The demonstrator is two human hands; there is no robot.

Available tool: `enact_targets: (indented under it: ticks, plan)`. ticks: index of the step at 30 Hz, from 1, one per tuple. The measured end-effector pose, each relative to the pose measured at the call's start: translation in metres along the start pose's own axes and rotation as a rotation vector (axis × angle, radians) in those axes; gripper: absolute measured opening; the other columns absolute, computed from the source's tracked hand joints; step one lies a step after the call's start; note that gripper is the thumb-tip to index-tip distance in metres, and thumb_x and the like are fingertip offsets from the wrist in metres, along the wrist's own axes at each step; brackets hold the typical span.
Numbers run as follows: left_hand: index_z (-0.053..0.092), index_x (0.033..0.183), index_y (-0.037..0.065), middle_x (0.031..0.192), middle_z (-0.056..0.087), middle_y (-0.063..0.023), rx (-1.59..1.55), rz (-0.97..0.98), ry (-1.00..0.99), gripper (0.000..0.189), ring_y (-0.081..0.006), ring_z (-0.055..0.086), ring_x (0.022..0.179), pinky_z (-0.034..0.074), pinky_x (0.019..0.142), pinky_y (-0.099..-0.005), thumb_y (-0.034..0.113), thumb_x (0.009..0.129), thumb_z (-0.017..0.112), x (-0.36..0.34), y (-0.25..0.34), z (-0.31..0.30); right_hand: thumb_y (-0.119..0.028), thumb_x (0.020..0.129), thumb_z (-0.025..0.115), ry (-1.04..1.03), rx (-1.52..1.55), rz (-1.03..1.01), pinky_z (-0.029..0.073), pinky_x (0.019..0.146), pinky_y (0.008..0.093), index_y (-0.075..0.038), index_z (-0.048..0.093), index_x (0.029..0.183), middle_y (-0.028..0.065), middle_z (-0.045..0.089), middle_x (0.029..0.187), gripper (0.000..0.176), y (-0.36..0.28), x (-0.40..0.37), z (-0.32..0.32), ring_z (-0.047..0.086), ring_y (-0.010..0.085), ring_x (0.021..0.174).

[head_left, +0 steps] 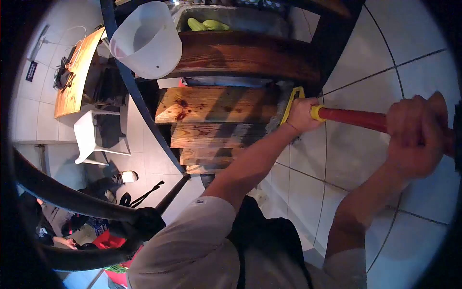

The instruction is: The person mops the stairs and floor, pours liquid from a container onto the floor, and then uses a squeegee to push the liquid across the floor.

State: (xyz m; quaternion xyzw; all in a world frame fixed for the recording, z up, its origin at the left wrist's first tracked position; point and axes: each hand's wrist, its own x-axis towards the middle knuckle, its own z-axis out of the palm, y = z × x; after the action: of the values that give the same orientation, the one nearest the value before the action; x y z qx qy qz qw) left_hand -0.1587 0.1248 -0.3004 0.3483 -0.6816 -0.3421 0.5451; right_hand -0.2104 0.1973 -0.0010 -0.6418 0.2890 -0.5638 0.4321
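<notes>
A mop with a red pole [353, 118] and a yellow head frame [292, 103] lies crosswise to the wooden steps [207, 135]. Around the pole's lower end, by the yellow collar, my left hand [304, 115] is closed. Farther up, my right hand [416, 135] wraps round the same pole near the right edge of the view. Greyish fibres show beside the yellow frame, over the right end of the steps; my left hand and forearm hide part of the head.
On a higher step stands a white bucket [156, 53]. Green vegetables [207, 24] lie in a grey container [240, 19] beyond. A dark metal railing [144, 111] runs along the left. Below are a white chair [89, 137], a wooden table [79, 79] and another person [43, 226].
</notes>
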Motion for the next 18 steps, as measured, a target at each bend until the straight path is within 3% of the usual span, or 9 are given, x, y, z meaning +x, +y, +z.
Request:
enact_targets:
  ticks: [4,6,9,13,15,18]
  plan:
    - [0.063,0.083,0.009,0.075,0.065,-0.0123,0.048,-0.032,-0.264,0.036,-0.0351,0.064,0.074,0.05,0.071,-0.0436,0.033,0.059,0.078,-0.001,0.005,-0.02,-0.012,0.087,0.051,0.143,0.04,-0.097,0.029,0.039,0.0293,-0.013,0.036,0.074,-0.0015,0.036,0.049,0.019,-0.007,-0.021,-0.003,0.03,0.0111,0.038]
    - [0.063,0.082,0.01,0.074,0.065,-0.0114,0.114,0.0,-0.256,0.036,-0.035,0.064,0.073,0.049,0.07,-0.0438,0.033,0.059,0.078,-0.013,0.003,-0.049,-0.013,0.087,0.051,0.133,0.015,-0.153,0.031,0.04,0.0288,-0.013,0.037,0.074,-0.0006,0.039,0.05,0.02,-0.004,-0.031,0.015,0.033,0.0119,0.039]
    - [0.062,0.082,0.012,0.077,0.065,-0.0104,0.224,0.017,-0.25,0.038,-0.0337,0.064,0.075,0.05,0.067,-0.0432,0.036,0.057,0.079,-0.043,-0.003,-0.103,-0.015,0.088,0.051,-0.039,0.033,-0.219,0.028,0.043,0.0246,-0.013,0.037,0.075,-0.003,0.038,0.052,0.019,0.002,-0.036,0.062,0.03,0.0097,0.04]
    - [0.063,0.084,0.012,0.083,0.065,-0.0113,0.353,-0.042,-0.285,0.042,-0.032,0.064,0.078,0.051,0.067,-0.0403,0.034,0.054,0.08,-0.068,-0.001,-0.204,-0.016,0.088,0.054,-0.191,0.076,-0.276,0.033,0.043,0.0275,-0.011,0.039,0.077,-0.0016,0.04,0.053,0.019,0.012,-0.029,0.132,0.035,0.0108,0.041]
    - [0.061,0.086,0.01,0.079,0.066,-0.0134,0.381,-0.164,-0.236,0.043,-0.0331,0.065,0.077,0.051,0.069,-0.0417,0.024,0.05,0.082,-0.079,0.008,-0.258,-0.015,0.088,0.053,-0.217,0.19,-0.251,0.034,0.043,0.0297,-0.01,0.039,0.078,-0.0012,0.04,0.053,0.018,0.024,-0.023,0.16,0.036,0.0112,0.041]
    - [0.062,0.078,0.009,0.074,0.065,-0.0128,0.523,-0.207,-0.017,0.038,-0.0328,0.064,0.072,0.05,0.065,-0.0412,0.025,0.05,0.082,-0.108,-0.005,-0.328,-0.014,0.087,0.052,-0.237,0.328,-0.225,0.036,0.044,0.0324,-0.009,0.039,0.079,-0.0009,0.04,0.053,0.016,0.06,-0.014,0.192,0.037,0.0116,0.042]
